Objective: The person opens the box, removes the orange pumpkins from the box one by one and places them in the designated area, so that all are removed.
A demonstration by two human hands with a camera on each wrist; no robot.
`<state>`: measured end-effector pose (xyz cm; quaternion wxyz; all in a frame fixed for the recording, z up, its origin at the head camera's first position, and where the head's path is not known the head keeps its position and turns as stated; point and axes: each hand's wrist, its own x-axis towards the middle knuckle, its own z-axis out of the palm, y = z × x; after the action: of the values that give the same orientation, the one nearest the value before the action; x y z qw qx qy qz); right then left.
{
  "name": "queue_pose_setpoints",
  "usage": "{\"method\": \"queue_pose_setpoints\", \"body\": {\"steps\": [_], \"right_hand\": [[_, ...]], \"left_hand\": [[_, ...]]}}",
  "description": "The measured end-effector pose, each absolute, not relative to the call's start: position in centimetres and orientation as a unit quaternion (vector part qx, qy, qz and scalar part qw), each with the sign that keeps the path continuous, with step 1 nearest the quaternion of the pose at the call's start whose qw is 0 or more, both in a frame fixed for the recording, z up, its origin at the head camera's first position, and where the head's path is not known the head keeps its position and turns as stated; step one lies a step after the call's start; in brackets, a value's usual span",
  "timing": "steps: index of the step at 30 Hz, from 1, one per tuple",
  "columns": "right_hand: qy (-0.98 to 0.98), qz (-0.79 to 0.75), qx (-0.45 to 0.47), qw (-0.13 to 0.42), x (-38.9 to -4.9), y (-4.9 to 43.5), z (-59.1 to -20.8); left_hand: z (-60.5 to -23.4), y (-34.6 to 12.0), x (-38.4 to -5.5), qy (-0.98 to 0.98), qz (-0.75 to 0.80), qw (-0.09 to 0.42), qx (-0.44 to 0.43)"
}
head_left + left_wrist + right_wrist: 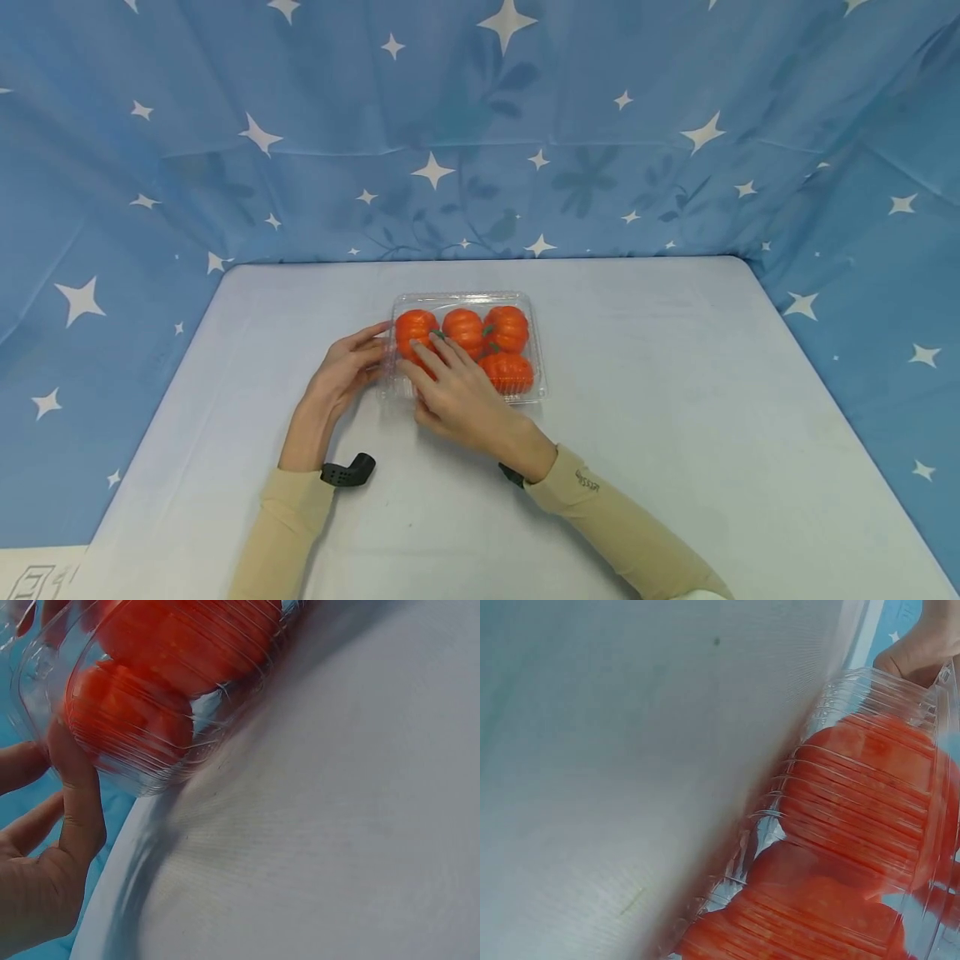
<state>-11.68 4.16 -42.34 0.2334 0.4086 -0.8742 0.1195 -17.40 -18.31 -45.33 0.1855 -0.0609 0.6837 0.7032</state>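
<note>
A clear plastic container [538,367] with ribbed sides sits on the white table. Several small orange-red pumpkins [507,328] with green stems fill it. At its left edge my left hand [341,375] pinches the rim; the left wrist view shows the thumb [79,787] against the container's corner. My right hand [465,404] reaches across the front left part, its fingers extended over the pumpkins and hiding some of them. In the right wrist view, pumpkins [855,802] show through the ribbed wall, and part of a hand appears beyond the container's far end.
The white tabletop [675,400] spreads around the container on all sides. Blue cloth [585,108] with white stars hangs behind the table and along both sides. A black wrist camera [352,471] is strapped to the left wrist.
</note>
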Motion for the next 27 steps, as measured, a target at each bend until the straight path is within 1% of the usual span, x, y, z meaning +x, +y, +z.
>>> {"method": "queue_pose_setpoints", "body": {"steps": [10, 21, 27], "right_hand": [[-0.875, 0.109, 0.411, 0.232, -11.4, 4.4, -42.5], [-0.885, 0.121, 0.408, 0.189, -10.9, 5.8, -42.2], [-0.89, 0.115, 0.404, 0.179, -10.8, 6.9, -42.1]], "left_hand": [[-45.0, -18.0, -17.3, 0.688, 0.7, 0.178, -0.069], [-45.0, -18.1, -17.2, 0.692, 0.697, 0.174, -0.065], [-45.0, -18.1, -17.2, 0.694, 0.695, 0.175, -0.065]]}}
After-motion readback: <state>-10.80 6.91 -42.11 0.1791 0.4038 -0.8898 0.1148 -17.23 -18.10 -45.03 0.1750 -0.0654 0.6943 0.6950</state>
